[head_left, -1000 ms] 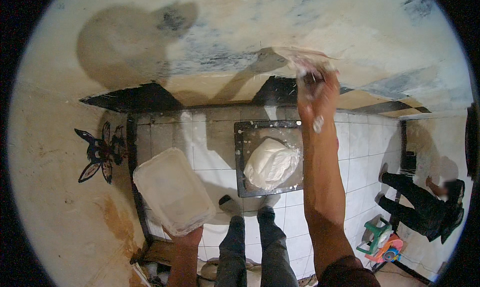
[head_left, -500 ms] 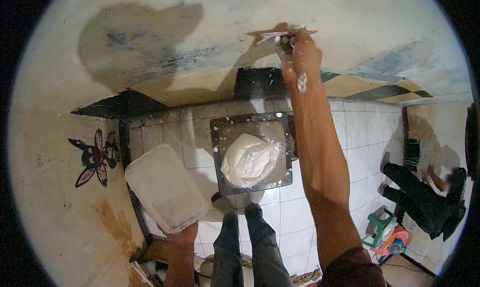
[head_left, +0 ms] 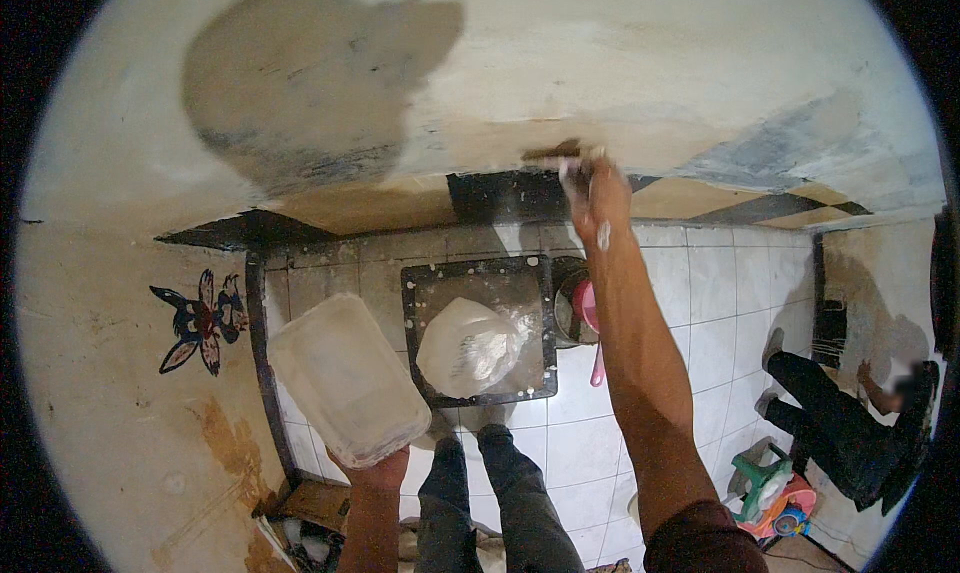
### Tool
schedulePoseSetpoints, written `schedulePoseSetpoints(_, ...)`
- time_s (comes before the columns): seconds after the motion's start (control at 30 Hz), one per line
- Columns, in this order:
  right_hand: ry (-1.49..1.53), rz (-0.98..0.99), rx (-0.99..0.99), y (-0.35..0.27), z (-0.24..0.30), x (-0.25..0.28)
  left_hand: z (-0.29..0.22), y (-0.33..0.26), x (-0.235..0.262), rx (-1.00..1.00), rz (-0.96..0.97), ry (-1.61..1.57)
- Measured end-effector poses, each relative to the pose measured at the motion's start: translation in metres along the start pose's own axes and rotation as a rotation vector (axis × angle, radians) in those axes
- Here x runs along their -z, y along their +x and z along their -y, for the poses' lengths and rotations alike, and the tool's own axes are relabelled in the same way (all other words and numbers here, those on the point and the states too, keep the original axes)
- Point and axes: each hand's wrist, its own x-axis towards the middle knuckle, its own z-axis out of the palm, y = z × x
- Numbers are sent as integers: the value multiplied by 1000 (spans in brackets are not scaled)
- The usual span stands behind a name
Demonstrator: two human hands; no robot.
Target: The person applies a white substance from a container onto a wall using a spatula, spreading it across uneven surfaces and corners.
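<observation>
The right hand [head_left: 598,198] is raised against the pale wall [head_left: 640,63], fingers closed around the handle of a putty trowel [head_left: 556,155] whose flat blade lies edge-on against the plaster just above and to the left of the knuckles. White filler spots the back of the hand and the wrist. Directly above the blade the wall is smooth and cream; far to the upper left of that hand a large grey damp patch [head_left: 300,83] spreads over it.

The left hand [head_left: 378,470] is low, near the body, gripping the near edge of a rectangular white plastic tub [head_left: 345,378] that tilts up and away from it. Fingers are wrapped under the rim, so the grip is firm and closed.

Between the 2 hands, below the right forearm, a dark square tray [head_left: 478,273] sits on the white tiled floor [head_left: 700,293] with a mound of white plaster [head_left: 468,348] on it. Just right of the tray stands a dark bucket with a pink scoop [head_left: 590,323]. The person's 2 legs in dark trousers [head_left: 500,493] stand at the tray's near edge. Far to the right, another person [head_left: 850,423] sits on the floor by a colourful toy [head_left: 775,493].
</observation>
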Motion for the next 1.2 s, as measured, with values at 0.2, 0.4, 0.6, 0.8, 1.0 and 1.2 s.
schedulePoseSetpoints(0.2, 352, 62, 22, -70, 87, -69, 17, -3, -13, -19, -105, 14)
schedulePoseSetpoints(0.4, 41, -78, 117, -104, 103, 32, 19, 3, -9, 7, -41, 59)
schedulePoseSetpoints(0.6, -1229, -407, 942, -19, 108, 130, -4, 4, 2, -8, -47, 47)
schedulePoseSetpoints(0.8, -1291, -360, 1151, -3, 9, 16, -47, -1, 56, -27, -16, 68)
schedulePoseSetpoints(1.0, -1404, 12, 861, -102, -156, -199, -89, -8, 98, -35, -18, 54)
schedulePoseSetpoints(1.2, -1147, 238, 896, -169, -177, -217, -136, -10, 130, -73, -15, 35)
